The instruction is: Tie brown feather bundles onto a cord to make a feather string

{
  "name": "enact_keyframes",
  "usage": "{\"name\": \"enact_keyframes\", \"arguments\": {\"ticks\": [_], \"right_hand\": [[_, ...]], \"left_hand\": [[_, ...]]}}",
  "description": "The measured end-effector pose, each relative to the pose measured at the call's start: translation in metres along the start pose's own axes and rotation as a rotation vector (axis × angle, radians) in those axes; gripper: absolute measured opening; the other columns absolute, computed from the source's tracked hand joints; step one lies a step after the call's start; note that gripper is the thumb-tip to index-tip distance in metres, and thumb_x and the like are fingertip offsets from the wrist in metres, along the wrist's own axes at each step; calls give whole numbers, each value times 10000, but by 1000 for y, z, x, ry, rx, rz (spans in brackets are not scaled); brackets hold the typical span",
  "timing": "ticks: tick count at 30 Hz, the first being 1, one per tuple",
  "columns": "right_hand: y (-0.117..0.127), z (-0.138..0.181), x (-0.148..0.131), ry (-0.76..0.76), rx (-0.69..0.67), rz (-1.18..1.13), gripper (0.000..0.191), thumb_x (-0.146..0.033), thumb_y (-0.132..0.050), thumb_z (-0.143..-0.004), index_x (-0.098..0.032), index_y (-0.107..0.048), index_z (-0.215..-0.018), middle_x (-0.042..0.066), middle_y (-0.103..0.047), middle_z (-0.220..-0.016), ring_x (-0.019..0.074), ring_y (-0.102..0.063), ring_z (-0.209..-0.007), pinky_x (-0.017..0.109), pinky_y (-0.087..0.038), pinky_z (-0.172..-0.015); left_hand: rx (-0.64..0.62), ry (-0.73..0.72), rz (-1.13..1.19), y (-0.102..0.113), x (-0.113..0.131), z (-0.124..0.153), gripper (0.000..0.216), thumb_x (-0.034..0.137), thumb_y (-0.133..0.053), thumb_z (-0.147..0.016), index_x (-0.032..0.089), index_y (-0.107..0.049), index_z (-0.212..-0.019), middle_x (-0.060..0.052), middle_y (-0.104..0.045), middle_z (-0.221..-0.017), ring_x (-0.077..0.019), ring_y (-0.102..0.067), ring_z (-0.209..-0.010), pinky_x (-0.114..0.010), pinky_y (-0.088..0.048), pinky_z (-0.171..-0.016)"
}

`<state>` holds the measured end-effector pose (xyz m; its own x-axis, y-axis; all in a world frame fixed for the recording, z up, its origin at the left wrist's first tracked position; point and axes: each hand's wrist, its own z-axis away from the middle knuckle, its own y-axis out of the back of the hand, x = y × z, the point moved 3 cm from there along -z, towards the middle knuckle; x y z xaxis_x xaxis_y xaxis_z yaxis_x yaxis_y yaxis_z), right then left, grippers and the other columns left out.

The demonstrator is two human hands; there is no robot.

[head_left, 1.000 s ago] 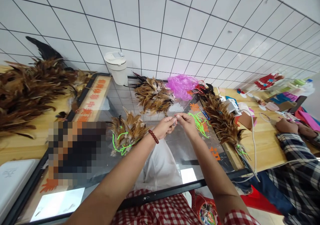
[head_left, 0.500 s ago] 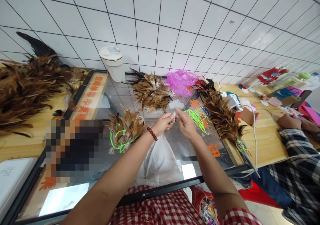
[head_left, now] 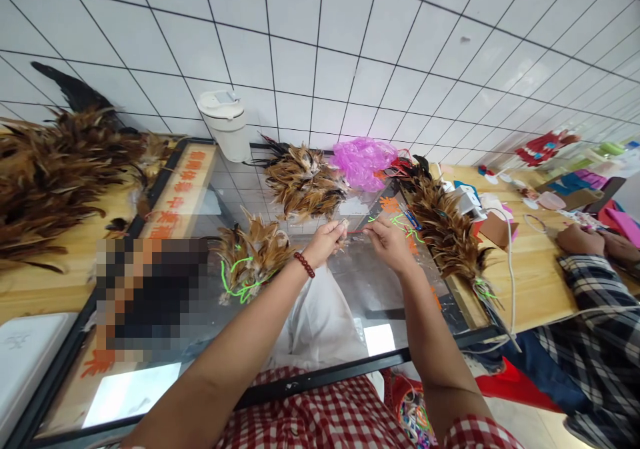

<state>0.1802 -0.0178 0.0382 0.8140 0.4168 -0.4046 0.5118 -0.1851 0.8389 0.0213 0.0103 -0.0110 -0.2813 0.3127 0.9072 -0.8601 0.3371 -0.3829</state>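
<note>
My left hand (head_left: 326,240) is pinched shut on a small tuft of brown feathers (head_left: 343,225) above the glass tabletop (head_left: 220,202). A red-brown bead bracelet (head_left: 305,264) sits on that wrist. My right hand (head_left: 390,241) is closed a little to the right, pulling a thin red string (head_left: 356,231) that runs to the tuft. Green cords (head_left: 400,222) lie on the glass just behind the right hand. A feather bundle tied with green cord (head_left: 250,262) lies left of my left hand.
A loose feather pile (head_left: 303,182), a pink plastic bag (head_left: 361,161) and a white lidded cup (head_left: 226,124) stand by the tiled wall. Large feather heaps (head_left: 55,176) lie at the left, a long feather bundle (head_left: 445,232) at the right. Another person's checked sleeve (head_left: 595,316) rests at the right.
My right hand has drawn away to the right from the left hand, stretching a red string between them. The left hand has stayed nearly in place.
</note>
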Motion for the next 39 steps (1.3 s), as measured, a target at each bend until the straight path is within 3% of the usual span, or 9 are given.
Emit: {"name": "enact_keyframes", "arguments": {"ticks": [5, 9, 13, 16, 20, 25, 30, 34, 39], "right_hand": [[13, -1, -18, 139, -39, 8, 212, -194, -410, -909, -195, -621, -935, 85, -581, -924, 190, -529, -877, 310, -409, -777], [7, -6, -26, 208, -89, -130, 207, -196, -425, -897, -205, -632, -911, 80, -583, -951, 183, -531, -894, 315, -411, -791], [-4, -8, -13, 117, -177, -415, 190, -252, -458, -890, -200, -625, -817, 35, -591, -788, 155, -549, -770, 285, -425, -727], [-9, -3, -1, -10, -249, -500, 177, -252, -472, -872, -185, -616, -793, 8, -588, -721, 139, -535, -704, 265, -412, -685], [-6, 4, 6, -130, -168, -590, 182, -288, -509, -855, -177, -653, -856, -5, -583, -705, 129, -517, -676, 255, -399, -664], [-6, 4, -1, -245, -78, -753, 340, -364, -613, -804, -231, -650, -1115, -43, -549, -618, 114, -494, -591, 259, -408, -628], [-24, -1, -14, -339, -16, -1051, 266, -400, -702, -712, -200, -709, -887, -5, -645, -654, 137, -578, -617, 309, -484, -669], [-27, -2, -15, -379, 102, -1100, 195, -387, -714, -697, -198, -677, -732, -10, -609, -591, 129, -545, -548, 301, -484, -604], [-26, 0, -6, -393, 76, -1102, 228, -404, -682, -730, -209, -656, -844, -6, -598, -660, 123, -529, -596, 282, -458, -618]], "left_hand": [[-26, -50, -304, -4, 3, 1, 280, 337, -544, -801, 150, -493, -599, 46, -398, -519, -54, -318, -437, -187, -233, -428], [-193, -7, -491, -13, 5, 8, 246, 280, -551, -786, 144, -533, -582, 31, -433, -495, -70, -363, -450, -200, -267, -453], [-385, 114, -394, -18, -1, 15, 311, 414, -600, -755, 150, -524, -610, 39, -413, -473, -60, -339, -403, -199, -245, -420], [-438, 170, -193, -21, -3, 19, 416, 541, -638, -688, 150, -503, -645, 54, -383, -494, -44, -315, -394, -184, -216, -401], [-385, 141, 47, -23, 3, 18, 450, 549, -671, -648, 147, -470, -654, 60, -371, -530, -16, -244, -389, -167, -148, -392], [-257, 98, 139, -18, 6, 12, 399, 464, -685, -665, 145, -446, -640, 53, -395, -555, -4, -234, -381, -161, -125, -385], [-243, 106, 161, -18, 3, 12, 394, 455, -708, -645, 133, -484, -686, 43, -439, -584, -1, -266, -376, -154, -143, -375], [-254, 126, 165, -22, 0, 12, 391, 465, -687, -675, 136, -477, -681, 45, -415, -580, -6, -293, -391, -142, -160, -377], [-265, 178, 207, -20, -1, 12, 357, 417, -674, -707, 140, -450, -678, 45, -400, -574, 2, -254, -385, -131, -129, -376]]}}
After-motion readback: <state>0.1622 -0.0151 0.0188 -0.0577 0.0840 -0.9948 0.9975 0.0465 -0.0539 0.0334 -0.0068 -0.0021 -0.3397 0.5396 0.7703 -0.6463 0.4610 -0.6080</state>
